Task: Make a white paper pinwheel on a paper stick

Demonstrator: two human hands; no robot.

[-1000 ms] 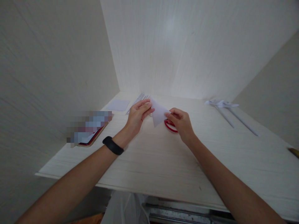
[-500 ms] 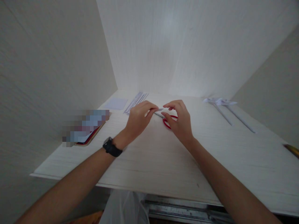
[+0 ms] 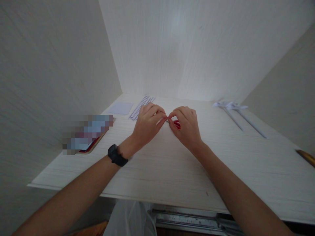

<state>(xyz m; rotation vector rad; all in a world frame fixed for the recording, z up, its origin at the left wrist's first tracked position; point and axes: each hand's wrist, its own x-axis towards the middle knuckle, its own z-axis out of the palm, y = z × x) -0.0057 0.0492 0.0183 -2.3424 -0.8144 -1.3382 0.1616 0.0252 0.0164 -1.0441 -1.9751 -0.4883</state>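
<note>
Pale wood-grain bench [image 3: 172, 170] fills the lower half of the frame, boxed in by three light walls.

Blurred flat object on a red-edged board [image 3: 86, 136] sits at left centre, near the bench's left edge. A square sheet of paper [image 3: 121, 108] lies flat beyond it, with a fan of thin paper strips [image 3: 142, 105] just beside it toward the back wall. Two long rolled paper sticks with folded heads [image 3: 236, 113] lie at upper right, well apart from the hands. A brown tip of something [image 3: 306, 157] pokes in at the right edge; cannot tell what it is.

Left hand [image 3: 147, 126], black band on the wrist, has its fingers curled with thumb and forefinger pressed together. Right hand [image 3: 185, 127] mirrors it. The fingertips of both meet at frame centre, pinching a small folded piece of paper that is almost wholly hidden between them; only a thin pale sliver shows.

Red-handled scissors [image 3: 176, 124] lie on the bench directly under and behind the right hand, mostly covered.

Risks, as a judgement:
- The piece is tiny, and uneven pressure from the two pinches could skew the crease or tear it.
- Knuckles resting close to the scissors could nudge the blades or catch on them.
- A slipped piece could drop among the strips and be hard to pick out.
</note>
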